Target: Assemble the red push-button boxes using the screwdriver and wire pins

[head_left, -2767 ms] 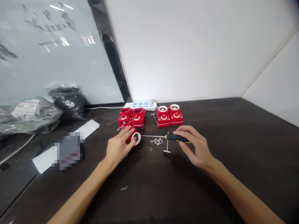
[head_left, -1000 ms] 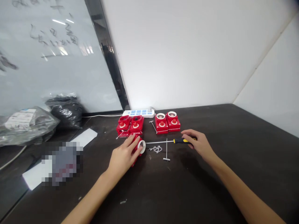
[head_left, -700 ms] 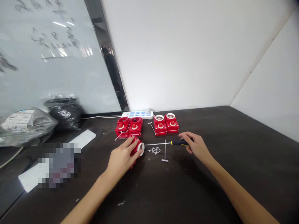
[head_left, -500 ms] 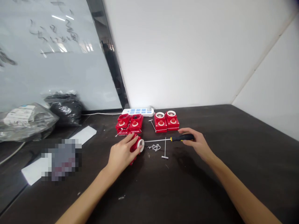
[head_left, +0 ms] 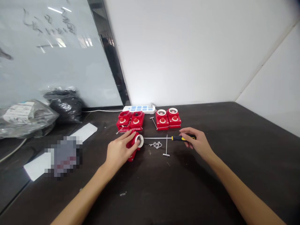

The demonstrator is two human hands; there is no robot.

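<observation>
Right now: left hand (head_left: 118,153) clamped over red push-button box (head_left: 131,153), box lying on its side on dark tabletop (head_left: 211,178), white ring (head_left: 139,141) facing right. Box feels like light, stiff plastic, I'd judge; best hold round body, not ring. Right hand (head_left: 197,142) well apart, fingers pinching yellow-black screwdriver (head_left: 181,138) by handle, long thin shaft pointing left, tip just beside ring. Slim tool, light, could slip; keep hold on handle. Other red boxes (head_left: 162,123) sit farther off, in two pairs.
</observation>
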